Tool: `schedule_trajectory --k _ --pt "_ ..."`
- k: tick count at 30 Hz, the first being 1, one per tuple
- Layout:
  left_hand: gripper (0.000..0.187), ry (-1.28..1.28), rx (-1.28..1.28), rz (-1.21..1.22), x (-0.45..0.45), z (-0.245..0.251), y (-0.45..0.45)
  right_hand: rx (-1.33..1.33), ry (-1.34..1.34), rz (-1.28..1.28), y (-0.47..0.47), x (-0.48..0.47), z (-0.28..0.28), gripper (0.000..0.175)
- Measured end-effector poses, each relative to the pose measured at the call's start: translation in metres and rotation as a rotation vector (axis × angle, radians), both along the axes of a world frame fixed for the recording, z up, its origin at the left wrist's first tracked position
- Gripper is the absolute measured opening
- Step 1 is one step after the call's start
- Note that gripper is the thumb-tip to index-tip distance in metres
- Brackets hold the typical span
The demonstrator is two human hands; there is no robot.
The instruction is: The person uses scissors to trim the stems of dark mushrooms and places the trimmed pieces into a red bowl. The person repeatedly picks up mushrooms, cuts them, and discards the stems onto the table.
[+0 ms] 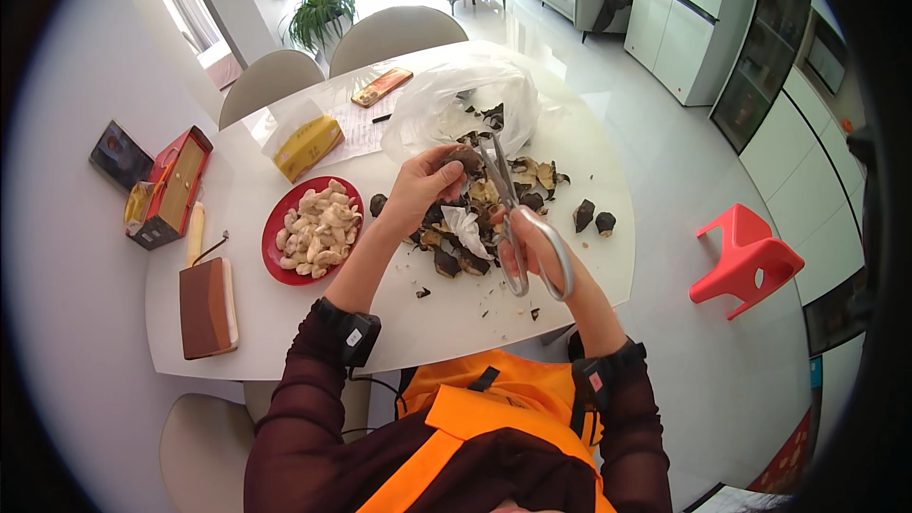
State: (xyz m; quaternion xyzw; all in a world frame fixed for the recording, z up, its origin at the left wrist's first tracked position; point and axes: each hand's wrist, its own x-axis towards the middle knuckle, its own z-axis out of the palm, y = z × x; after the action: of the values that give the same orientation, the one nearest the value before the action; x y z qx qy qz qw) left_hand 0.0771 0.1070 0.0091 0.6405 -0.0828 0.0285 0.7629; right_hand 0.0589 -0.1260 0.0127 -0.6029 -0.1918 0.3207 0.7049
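Note:
My left hand (pixel 429 184) pinches a dark brown water caltrop (pixel 467 158) between thumb and fingers above the table. Metal scissors (pixel 507 189) are in my right hand (pixel 531 239), with fingers through the handle loops. Their blades point away from me, slightly parted, just beside the caltrop. Beneath both hands lies a heap of black shells with tan insides (pixel 484 192), partly hidden by my hands, with a crumpled white tissue (pixel 467 231) on it. To the left, a red plate (pixel 269 249) holds a pile of peeled pale kernels (pixel 320 224).
A clear plastic bag (pixel 427 110) holding shell bits stands behind the heap. Two dark caltrops (pixel 595 217) lie at the right. Farther left are a yellow tissue pack (pixel 308 147), a brown notebook (pixel 206 308) and a red box (pixel 171 185). A phone (pixel 382 87) rests on papers.

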Motion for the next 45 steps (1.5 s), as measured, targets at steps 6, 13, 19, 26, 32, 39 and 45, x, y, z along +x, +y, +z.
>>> schedule_trajectory --k 6,13,19,26,32,39,45 --pt "0.027 0.219 -0.771 -0.312 0.0 -0.013 0.001 0.143 0.116 0.067 -0.007 -0.024 -0.006 0.045" --pt "0.032 0.11 -0.524 0.022 -0.012 -0.001 -0.018 0.222 0.258 0.091 -0.004 -0.028 -0.01 0.054" --pt "0.03 0.347 -0.655 -0.362 -0.03 0.011 -0.033 0.479 0.433 0.117 -0.004 -0.026 -0.011 0.059" --pt "0.028 0.175 0.12 0.054 -0.029 0.038 -0.005 0.319 0.395 0.068 -0.028 -0.032 -0.008 0.058" --pt "0.024 0.304 0.257 -0.065 -0.052 0.019 -0.005 0.095 0.333 0.022 -0.027 -0.036 -0.008 0.053" --pt "0.026 0.312 -0.63 -0.213 -0.033 0.01 -0.012 -0.031 -0.057 -0.038 -0.024 -0.057 0.003 0.038" --pt "0.026 0.364 -0.768 -0.1 -0.035 0.009 -0.024 0.0 -0.021 0.006 -0.026 -0.063 0.006 0.043"
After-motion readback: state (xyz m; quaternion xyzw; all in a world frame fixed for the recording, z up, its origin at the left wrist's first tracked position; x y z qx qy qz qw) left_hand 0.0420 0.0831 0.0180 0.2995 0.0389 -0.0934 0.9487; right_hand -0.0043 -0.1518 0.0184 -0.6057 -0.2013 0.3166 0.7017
